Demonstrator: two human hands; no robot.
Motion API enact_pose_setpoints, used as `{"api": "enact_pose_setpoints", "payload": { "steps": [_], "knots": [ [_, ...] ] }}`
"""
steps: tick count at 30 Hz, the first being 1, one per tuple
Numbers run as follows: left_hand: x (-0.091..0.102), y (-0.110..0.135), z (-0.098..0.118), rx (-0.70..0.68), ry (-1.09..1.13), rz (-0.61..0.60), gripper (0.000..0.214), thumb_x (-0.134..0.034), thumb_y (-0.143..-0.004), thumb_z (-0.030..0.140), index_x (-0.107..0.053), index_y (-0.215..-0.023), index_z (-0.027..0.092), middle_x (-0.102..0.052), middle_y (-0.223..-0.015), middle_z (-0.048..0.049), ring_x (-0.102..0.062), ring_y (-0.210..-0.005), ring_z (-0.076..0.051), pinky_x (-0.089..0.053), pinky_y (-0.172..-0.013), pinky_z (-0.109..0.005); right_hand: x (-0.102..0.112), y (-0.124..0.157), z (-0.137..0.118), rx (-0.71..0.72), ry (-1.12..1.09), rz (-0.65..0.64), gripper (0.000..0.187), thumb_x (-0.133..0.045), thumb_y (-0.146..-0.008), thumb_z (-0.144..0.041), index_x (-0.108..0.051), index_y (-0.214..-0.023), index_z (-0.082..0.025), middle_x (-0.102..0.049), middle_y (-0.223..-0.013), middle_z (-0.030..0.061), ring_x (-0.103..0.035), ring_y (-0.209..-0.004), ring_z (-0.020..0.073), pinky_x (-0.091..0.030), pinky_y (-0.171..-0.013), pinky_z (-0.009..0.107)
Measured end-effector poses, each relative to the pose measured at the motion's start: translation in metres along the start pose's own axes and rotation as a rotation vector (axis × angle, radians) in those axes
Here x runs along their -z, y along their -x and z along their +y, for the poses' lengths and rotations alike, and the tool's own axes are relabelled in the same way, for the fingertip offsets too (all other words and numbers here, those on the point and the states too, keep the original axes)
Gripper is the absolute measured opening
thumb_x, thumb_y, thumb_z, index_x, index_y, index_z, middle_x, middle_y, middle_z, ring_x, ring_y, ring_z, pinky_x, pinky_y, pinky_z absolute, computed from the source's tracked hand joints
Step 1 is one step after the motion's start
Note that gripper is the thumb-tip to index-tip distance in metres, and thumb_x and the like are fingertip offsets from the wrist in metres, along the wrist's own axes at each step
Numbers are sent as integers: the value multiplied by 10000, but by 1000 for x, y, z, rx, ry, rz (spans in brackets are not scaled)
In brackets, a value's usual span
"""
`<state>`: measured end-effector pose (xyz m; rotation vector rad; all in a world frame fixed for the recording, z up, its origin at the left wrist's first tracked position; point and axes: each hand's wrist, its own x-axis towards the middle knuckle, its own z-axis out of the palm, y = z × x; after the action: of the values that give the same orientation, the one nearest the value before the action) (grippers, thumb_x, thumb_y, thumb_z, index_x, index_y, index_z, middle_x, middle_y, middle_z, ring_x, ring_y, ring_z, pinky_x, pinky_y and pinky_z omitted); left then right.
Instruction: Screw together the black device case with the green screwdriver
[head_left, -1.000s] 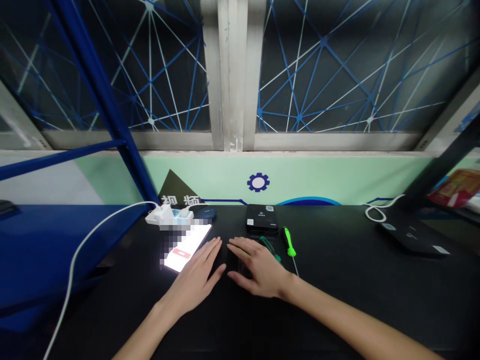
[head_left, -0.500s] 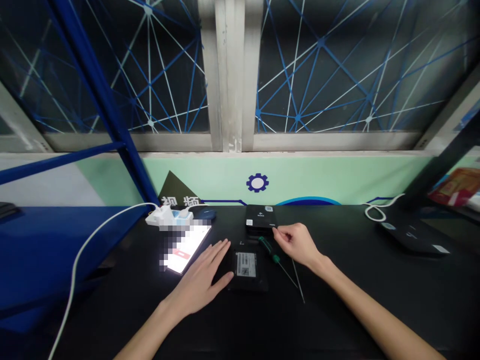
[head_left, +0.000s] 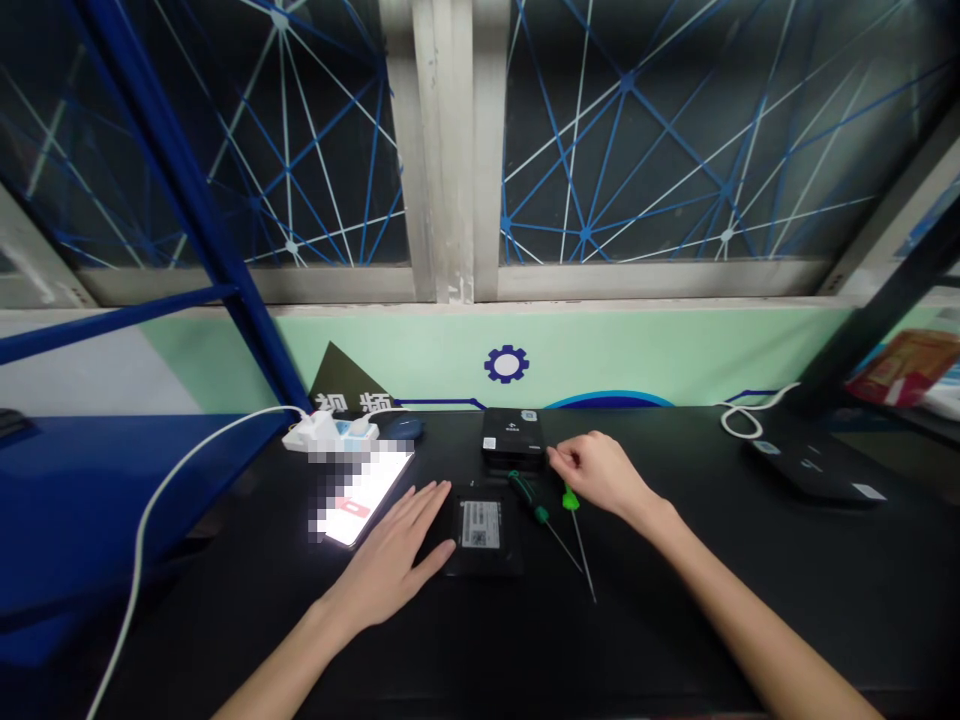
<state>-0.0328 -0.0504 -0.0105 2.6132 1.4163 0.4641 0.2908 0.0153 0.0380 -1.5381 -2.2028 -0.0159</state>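
Note:
My left hand lies flat with its fingers stretched out, fingertips and thumb at the left edge of a flat black device with a white printed label. My right hand is closed in a pinch, just right of a small black box. Whatever its fingers hold, if anything, is too small to make out. Below it lies a screwdriver with a bright green handle, its upper part hidden by the hand. A dark green-handled screwdriver lies beside it, the two shafts pointing toward me.
A lit phone, partly pixelated, lies left of my left hand. Behind it are a white power strip with plugs and a dark blue mouse. Another flat black device and a white cable sit at the right.
My right hand has shifted slightly away from the small black box, and the bright green screwdriver handle now shows beneath it. My left hand stays flat. The view has turned slightly right.

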Motion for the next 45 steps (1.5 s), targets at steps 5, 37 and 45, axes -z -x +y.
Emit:
{"api": "enact_pose_setpoints", "payload": {
  "steps": [5, 37, 45],
  "knots": [
    [1, 1, -1, 4, -7, 4, 662, -425, -1019, 512, -141, -1585, 316, -328, -1588, -36, -312, -1457, -280, -377, -1145, -455, 3, 0, 5, -38, 71, -70, 420, -491, -897, -299, -323, -521, -212, -428, -496, -6, -449, -527, 166, -210, -541, 288],
    [1, 4, -2, 51, 19, -61, 750, -462, -970, 606, -133, -1584, 329, -274, -1614, -40, -253, -1474, -336, -380, -1130, -517, -3, -1, 5, -392, 10, -402, 382, -646, -806, -407, -595, -497, -189, -683, -570, 100, -681, -603, 239, -433, -570, 302],
    [2, 2, -1, 77, 18, -94, 765, -465, -959, 621, -126, -1582, 337, -267, -1616, -35, -242, -1475, -348, -399, -1111, -546, 6, -4, 9, -379, -204, -301, 455, -618, -812, -380, -491, -409, -209, -625, -439, 52, -590, -464, 174, -400, -529, 279]
  ]
}}
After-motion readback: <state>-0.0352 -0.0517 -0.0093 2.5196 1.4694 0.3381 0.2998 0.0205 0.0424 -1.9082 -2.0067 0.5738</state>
